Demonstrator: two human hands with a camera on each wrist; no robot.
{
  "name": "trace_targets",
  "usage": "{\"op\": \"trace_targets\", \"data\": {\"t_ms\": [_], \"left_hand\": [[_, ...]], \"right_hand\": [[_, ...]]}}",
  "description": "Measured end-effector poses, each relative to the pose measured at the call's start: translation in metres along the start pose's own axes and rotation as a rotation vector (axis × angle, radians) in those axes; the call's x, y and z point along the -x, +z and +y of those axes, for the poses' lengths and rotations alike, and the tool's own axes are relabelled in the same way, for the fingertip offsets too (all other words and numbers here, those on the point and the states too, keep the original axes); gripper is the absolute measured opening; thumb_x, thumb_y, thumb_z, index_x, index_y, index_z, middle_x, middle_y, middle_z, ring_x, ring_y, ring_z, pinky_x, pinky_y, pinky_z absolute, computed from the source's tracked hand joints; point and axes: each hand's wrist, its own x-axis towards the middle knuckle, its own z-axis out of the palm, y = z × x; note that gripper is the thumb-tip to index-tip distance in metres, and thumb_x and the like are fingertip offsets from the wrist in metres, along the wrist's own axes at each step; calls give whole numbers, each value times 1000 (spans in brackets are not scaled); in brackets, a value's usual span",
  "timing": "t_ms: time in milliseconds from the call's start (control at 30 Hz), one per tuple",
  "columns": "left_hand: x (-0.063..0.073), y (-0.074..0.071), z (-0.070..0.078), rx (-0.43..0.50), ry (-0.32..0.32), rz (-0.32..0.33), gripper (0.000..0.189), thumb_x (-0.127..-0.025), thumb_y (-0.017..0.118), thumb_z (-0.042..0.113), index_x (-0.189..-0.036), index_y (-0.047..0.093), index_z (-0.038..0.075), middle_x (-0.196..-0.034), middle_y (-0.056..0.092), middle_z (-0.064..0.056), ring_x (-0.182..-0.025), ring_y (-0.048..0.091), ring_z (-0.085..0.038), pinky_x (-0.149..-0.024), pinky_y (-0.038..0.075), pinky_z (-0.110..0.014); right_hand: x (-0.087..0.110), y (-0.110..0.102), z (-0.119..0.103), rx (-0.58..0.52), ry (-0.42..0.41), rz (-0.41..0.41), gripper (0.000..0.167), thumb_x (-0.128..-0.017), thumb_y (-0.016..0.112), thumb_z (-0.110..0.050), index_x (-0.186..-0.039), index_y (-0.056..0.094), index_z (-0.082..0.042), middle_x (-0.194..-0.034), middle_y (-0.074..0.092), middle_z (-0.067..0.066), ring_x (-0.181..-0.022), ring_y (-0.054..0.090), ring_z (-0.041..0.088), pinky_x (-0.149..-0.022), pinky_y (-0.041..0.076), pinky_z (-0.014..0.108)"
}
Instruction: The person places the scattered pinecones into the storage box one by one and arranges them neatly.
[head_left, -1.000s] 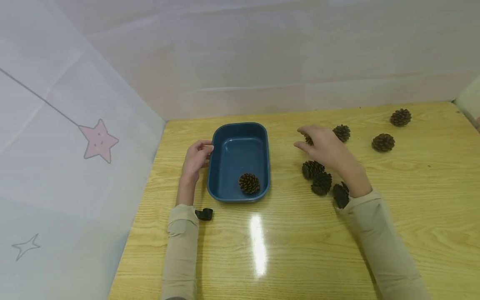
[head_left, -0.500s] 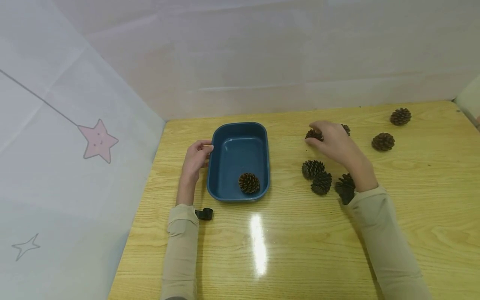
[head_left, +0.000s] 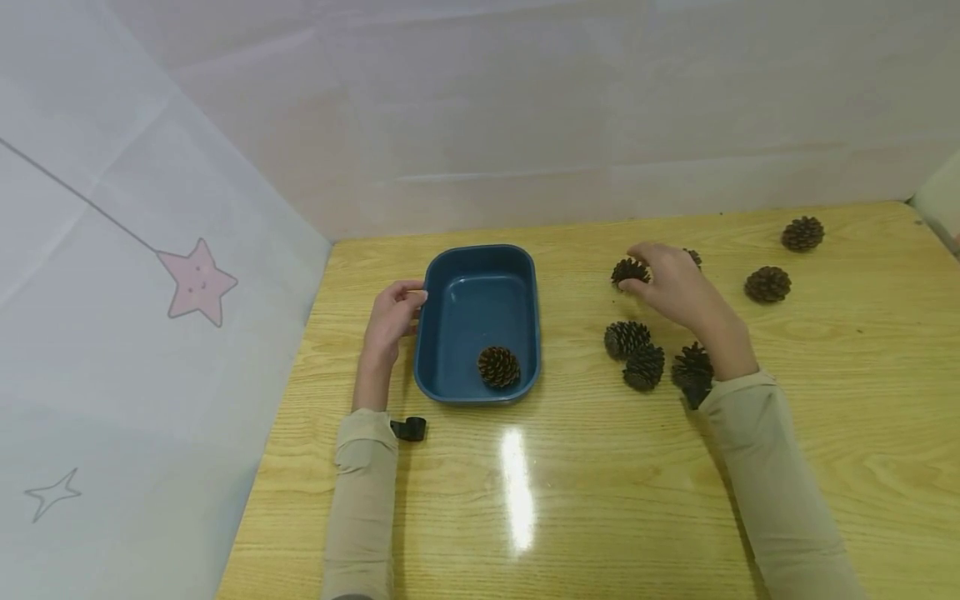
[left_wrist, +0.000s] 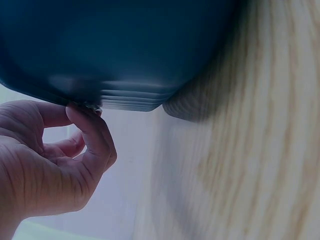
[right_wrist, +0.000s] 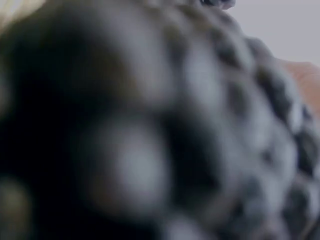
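In the head view, a deep blue rectangular dish (head_left: 480,325) sits on the wooden table, with one brown pine cone (head_left: 498,367) inside at its near end. My left hand (head_left: 392,317) is at the dish's left side. The left wrist view shows the thumb and a bent finger pinching the dish's rim (left_wrist: 65,101). To the right of the dish, my right hand (head_left: 671,287) has its thumb and finger curled about a dark pine cone (head_left: 628,272). A blurred pine cone (right_wrist: 210,125) fills most of the right wrist view, hiding most of that hand.
Several pine cones (head_left: 626,339) lie near the right forearm, one partly behind the sleeve. Another cone (head_left: 693,258) shows behind the right hand. Two more, one nearer (head_left: 767,284) and one farther (head_left: 802,234), lie toward the far right. Pale walls border the table's back and left.
My right hand has moved right and come around the pine cone it was partly covering. My left hand and the dish have stayed in place.
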Motion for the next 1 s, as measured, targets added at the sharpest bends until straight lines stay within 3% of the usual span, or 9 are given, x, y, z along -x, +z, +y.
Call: {"op": "trace_targets", "data": {"t_ms": [367, 700, 1000], "left_hand": [[0, 0, 0, 8, 0, -5, 37, -104, 60, 22, -138, 61, 5, -105, 57, -8, -86, 63, -19, -66, 54, -26], [-1, 0, -1, 8, 3, -6, 37, -104, 59, 21, -138, 61, 4, -105, 57, -8, -87, 64, -20, -66, 54, -26], [0, 0, 0, 11, 4, -4, 36, -104, 59, 22, -137, 61, 5, -104, 56, -8, -87, 63, -20, -65, 53, -26]], "right_hand": [[-2, 2, 6, 5, 22, -42, 58, -102, 69, -16, -145, 45, 15, -145, 47, 37, -129, 48, 54, -106, 40, 64], [-1, 4, 9, -20, 67, -81, 59, -102, 67, -15, -149, 42, 11, -152, 41, 35, -141, 34, 54, -113, 29, 66], [1, 4, 11, 1, 80, -114, 62, -103, 67, -18, -151, 39, 11, -151, 35, 40, -140, 29, 59, -110, 28, 71]]}}
